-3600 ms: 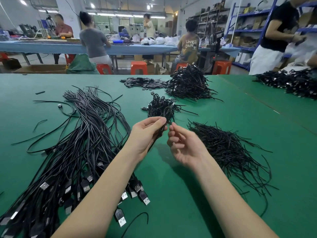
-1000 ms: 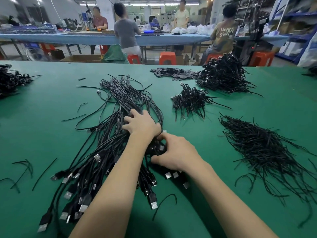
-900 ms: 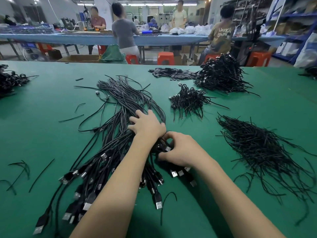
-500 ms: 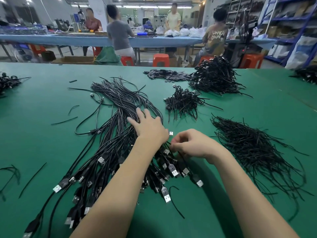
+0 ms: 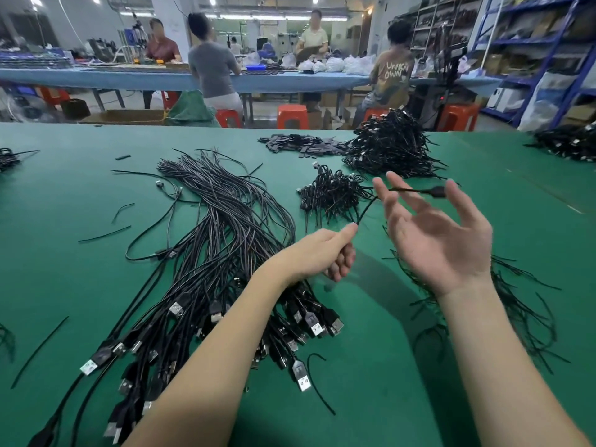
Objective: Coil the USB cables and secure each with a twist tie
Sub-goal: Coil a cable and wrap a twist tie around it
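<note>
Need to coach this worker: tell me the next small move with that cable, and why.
Probably wrap the first loop: the left hand pinches one USB cable, whose far end lies across the open right hand's fingertips, uncoiled and clear of the loose cable pile.

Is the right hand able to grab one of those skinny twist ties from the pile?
Probably yes: the right hand is open, palm up, just above the twist tie pile, with nothing between them.

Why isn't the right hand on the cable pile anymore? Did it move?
Yes. The right hand lifted off the loose cable pile and went right, above the twist ties, palm up.
</note>
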The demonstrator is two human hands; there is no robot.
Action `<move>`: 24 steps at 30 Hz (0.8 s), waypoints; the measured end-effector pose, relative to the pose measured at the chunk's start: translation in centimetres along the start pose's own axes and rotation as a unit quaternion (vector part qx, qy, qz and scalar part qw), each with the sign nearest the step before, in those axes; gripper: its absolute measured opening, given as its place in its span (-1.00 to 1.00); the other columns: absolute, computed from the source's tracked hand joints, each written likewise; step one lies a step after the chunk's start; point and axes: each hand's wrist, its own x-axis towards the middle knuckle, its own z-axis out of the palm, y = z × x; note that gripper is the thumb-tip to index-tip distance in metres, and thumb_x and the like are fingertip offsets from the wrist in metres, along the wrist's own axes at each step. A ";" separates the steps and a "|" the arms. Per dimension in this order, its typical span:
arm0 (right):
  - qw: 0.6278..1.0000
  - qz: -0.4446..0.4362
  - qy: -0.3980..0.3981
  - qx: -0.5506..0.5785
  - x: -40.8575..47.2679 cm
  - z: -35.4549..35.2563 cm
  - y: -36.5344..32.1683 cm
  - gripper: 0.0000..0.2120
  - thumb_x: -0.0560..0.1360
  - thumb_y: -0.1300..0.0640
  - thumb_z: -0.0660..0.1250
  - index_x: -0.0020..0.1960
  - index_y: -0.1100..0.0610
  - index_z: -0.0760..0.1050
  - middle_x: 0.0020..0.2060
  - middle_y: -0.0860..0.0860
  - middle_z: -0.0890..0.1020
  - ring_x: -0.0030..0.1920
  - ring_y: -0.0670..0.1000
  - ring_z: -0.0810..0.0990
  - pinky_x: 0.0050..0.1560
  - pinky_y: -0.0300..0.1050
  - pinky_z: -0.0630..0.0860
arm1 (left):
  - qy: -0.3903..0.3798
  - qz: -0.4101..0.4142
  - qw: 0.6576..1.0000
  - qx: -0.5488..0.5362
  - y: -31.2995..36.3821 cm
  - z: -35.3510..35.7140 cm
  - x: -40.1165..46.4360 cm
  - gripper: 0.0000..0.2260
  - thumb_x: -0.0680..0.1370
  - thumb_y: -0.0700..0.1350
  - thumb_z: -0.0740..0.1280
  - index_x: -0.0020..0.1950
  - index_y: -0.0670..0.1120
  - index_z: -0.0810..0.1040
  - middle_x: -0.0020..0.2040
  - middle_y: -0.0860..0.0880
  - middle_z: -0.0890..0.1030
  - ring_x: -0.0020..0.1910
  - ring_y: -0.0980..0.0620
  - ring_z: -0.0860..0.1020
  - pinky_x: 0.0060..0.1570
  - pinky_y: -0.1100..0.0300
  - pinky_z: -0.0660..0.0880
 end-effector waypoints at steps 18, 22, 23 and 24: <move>0.758 0.011 0.141 -0.637 2.7 1.3 5.1 -0.66 0.65 0.08 0.27 -0.14 0.29 0.64 -0.39 0.06 0.64 -0.44 0.00 0.41 -0.47 -0.22 0.35 | 0.015 0.014 0.973 -0.230 1.1 0.0 0.0 -0.63 0.70 0.01 0.15 0.05 -0.13 0.71 -0.10 -0.10 0.65 -0.35 0.07 0.44 -0.31 0.30 0.48; 0.805 0.154 0.047 -0.570 1.7 1.2 4.4 -0.74 0.62 0.02 0.36 -0.04 0.20 0.67 -0.30 0.07 0.69 -0.24 -0.01 0.62 -0.18 -0.23 0.58 | 0.117 0.035 0.931 -0.345 1.6 -1.4 -0.2 -0.57 0.73 0.05 0.03 0.03 -0.14 0.61 -0.03 -0.09 0.72 -0.04 -0.04 0.70 0.08 0.01 0.59; 0.809 0.192 0.015 -0.555 1.2 0.9 4.0 -0.77 0.62 0.04 0.34 -0.04 0.20 0.65 -0.30 0.08 0.68 -0.17 0.04 0.66 -0.05 -0.18 0.60 | 0.131 0.035 0.892 -0.431 1.6 -2.1 -0.3 -0.59 0.72 0.06 0.03 -0.04 -0.14 0.56 -0.15 -0.08 0.70 -0.11 -0.05 0.70 0.06 -0.06 0.61; 0.817 0.215 -0.004 -0.535 0.8 0.6 3.6 -0.78 0.62 0.06 0.32 -0.04 0.20 0.63 -0.32 0.07 0.66 -0.16 0.08 0.67 0.03 -0.11 0.59 | 0.128 0.033 0.844 -0.520 1.6 -2.8 -0.5 -0.60 0.71 0.07 0.05 -0.12 -0.13 0.50 -0.32 -0.04 0.61 -0.30 -0.01 0.65 -0.07 0.01 0.64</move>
